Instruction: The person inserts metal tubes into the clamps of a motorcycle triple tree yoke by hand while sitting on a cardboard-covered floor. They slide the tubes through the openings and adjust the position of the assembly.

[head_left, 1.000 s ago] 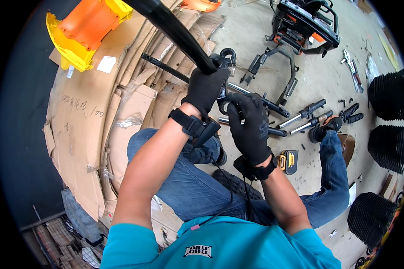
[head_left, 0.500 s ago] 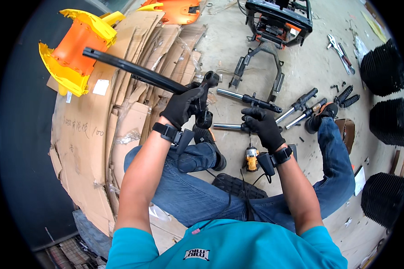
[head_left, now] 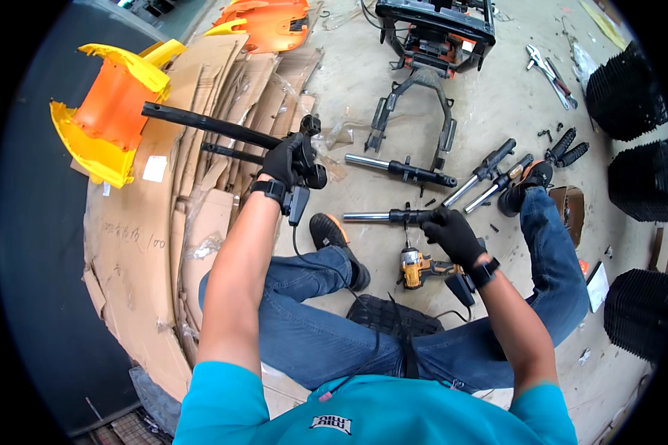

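My left hand (head_left: pixel 282 159), in a black glove, is closed around a black triple clamp (head_left: pixel 309 127) with a long steering tube (head_left: pixel 208 122) pointing left. A thinner black bar (head_left: pixel 230 153) runs below the tube; its join is hidden by my hand. My gloved right hand (head_left: pixel 454 236) has its fingers curled over the black end of the lower fork leg (head_left: pixel 382 216), which lies on the floor with its chrome tube to the left. Another fork leg (head_left: pixel 401 169) lies just beyond it. Close below my right hand is a yellow-and-black power drill (head_left: pixel 414 268).
Two more fork legs (head_left: pixel 482 172) lie to the right, near my shoe. A black frame (head_left: pixel 423 81) is ahead. Flattened cardboard (head_left: pixel 156 245) is stacked at left under an orange-yellow plastic panel (head_left: pixel 111 104). Wrenches (head_left: pixel 551 78) lie far right, beside black ribbed stacks (head_left: pixel 638 178).
The triple clamp has turned, bringing its thinner bar into view. My right hand has moved down and right, onto the end of the lower fork leg. The drill now lies turned sideways.
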A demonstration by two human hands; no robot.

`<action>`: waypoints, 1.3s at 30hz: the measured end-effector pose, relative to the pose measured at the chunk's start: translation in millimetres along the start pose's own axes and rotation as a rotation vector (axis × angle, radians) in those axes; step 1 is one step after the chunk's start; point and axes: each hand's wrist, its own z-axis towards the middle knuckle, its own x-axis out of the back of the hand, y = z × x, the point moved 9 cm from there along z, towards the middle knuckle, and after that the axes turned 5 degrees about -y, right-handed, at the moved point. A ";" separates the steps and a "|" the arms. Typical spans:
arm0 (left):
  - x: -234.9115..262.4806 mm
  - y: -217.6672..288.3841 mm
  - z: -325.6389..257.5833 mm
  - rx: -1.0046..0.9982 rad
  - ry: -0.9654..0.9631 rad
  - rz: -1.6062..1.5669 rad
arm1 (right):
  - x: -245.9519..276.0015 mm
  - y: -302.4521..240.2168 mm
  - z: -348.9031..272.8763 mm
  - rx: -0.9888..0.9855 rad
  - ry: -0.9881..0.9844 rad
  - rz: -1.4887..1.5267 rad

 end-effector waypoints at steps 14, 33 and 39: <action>59.5 -70.3 233.3 0.188 0.094 0.010 | 3.9 4.9 -61.6 -0.335 -0.033 0.095; 99.2 -62.5 288.9 0.062 0.326 0.472 | -1.0 -1.1 -12.4 -0.424 -0.062 -0.093; 101.0 -23.1 250.0 0.021 0.571 1.000 | -7.0 -4.4 -15.4 -0.389 -0.115 -0.141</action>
